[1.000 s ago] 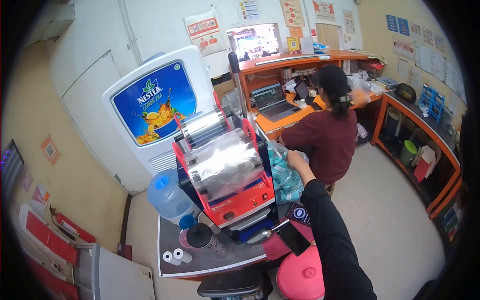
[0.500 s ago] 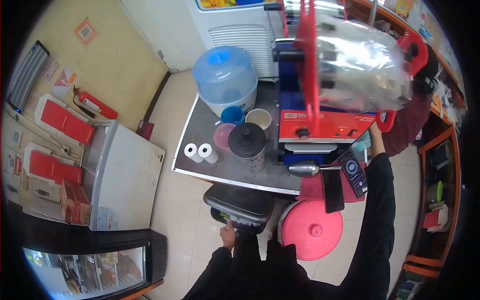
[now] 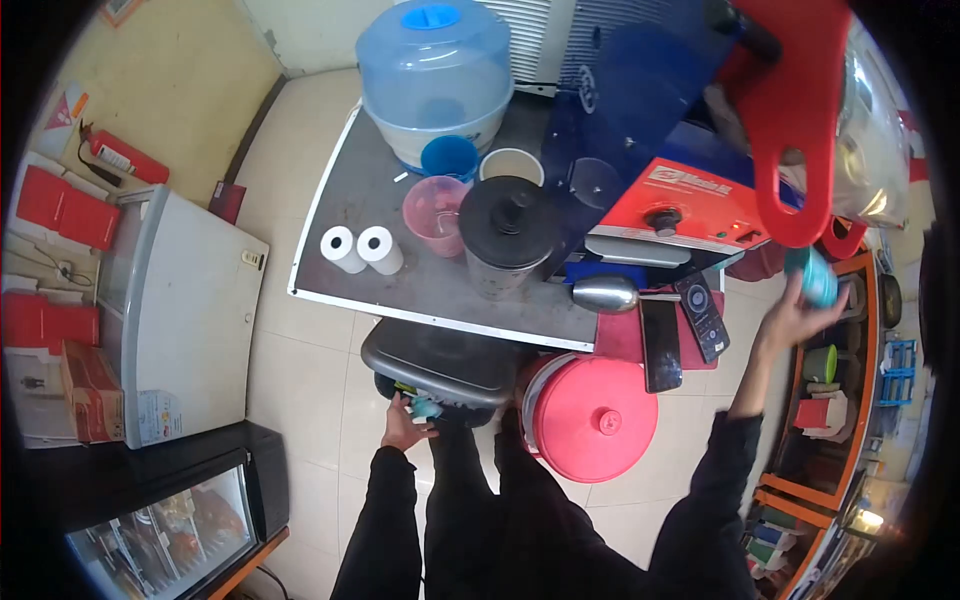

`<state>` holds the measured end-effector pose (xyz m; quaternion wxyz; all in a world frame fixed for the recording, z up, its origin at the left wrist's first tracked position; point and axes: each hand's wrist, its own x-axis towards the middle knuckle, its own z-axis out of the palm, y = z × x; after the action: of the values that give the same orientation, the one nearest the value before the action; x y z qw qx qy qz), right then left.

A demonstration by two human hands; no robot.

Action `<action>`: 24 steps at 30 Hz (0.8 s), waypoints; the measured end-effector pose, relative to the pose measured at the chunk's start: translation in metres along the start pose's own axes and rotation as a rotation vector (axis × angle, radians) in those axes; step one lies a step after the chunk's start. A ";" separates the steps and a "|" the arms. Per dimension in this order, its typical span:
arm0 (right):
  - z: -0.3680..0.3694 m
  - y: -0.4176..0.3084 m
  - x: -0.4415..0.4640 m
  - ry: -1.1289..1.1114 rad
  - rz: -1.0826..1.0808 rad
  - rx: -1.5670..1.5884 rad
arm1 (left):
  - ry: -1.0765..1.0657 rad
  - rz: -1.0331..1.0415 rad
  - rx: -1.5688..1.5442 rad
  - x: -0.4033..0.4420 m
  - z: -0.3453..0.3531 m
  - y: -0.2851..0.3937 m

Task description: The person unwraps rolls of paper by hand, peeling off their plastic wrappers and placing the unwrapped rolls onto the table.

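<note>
My right hand point(image 3: 792, 325) is raised at the right, fingers curled around a small teal thing point(image 3: 815, 280); blur hides its kind. Just above it hangs the red bracket point(image 3: 795, 200) of the cup sealing machine point(image 3: 680, 200), which carries a clear film roll point(image 3: 870, 150). Low at the left, my left hand point(image 3: 403, 425) grips the near edge of a black trash bin point(image 3: 440, 362), whose lid is raised a little. Pale teal plastic point(image 3: 428, 407) shows at the opening, beside my fingers.
On the counter point(image 3: 420, 295) stand a lidded tumbler point(image 3: 508, 240), a pink cup point(image 3: 436, 215), two paper rolls point(image 3: 378, 250) and a water dispenser point(image 3: 435, 80). A phone point(image 3: 661, 345) and remote point(image 3: 704, 315) lie at its edge. A pink lidded bucket point(image 3: 595, 420) stands below.
My right hand has come out from behind the machine, moving right with the teal thing in it. My left hand stays at the bin. The view has shifted, bringing the machine nearer.
</note>
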<state>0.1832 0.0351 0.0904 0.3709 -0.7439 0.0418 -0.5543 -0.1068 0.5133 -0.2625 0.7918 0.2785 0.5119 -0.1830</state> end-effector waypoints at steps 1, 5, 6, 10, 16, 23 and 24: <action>-0.015 -0.011 -0.021 -0.037 -0.045 0.053 | 0.073 -0.040 -0.025 -0.027 0.023 0.010; -0.058 -0.064 -0.119 -0.205 0.033 0.097 | 0.102 -0.132 0.382 -0.023 -0.011 0.006; -0.066 -0.077 -0.146 -0.266 0.119 0.107 | 0.143 -0.123 0.567 -0.022 -0.016 0.007; -0.087 -0.137 -0.228 -0.665 0.154 0.355 | -0.250 0.098 1.514 -0.095 0.044 0.052; -0.077 -0.217 -0.227 -0.989 0.446 0.790 | -0.770 0.667 0.811 -0.295 0.172 0.064; -0.084 -0.257 -0.152 -1.250 0.569 1.098 | -0.486 1.275 0.999 -0.349 0.186 0.058; -0.086 -0.256 -0.153 -1.232 0.564 1.064 | -0.466 1.322 0.997 -0.351 0.183 0.058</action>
<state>-0.0382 0.2487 0.1309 0.7505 -0.6012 -0.2491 0.1150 -0.0876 0.4454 0.1310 0.6058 0.7902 -0.0712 0.0600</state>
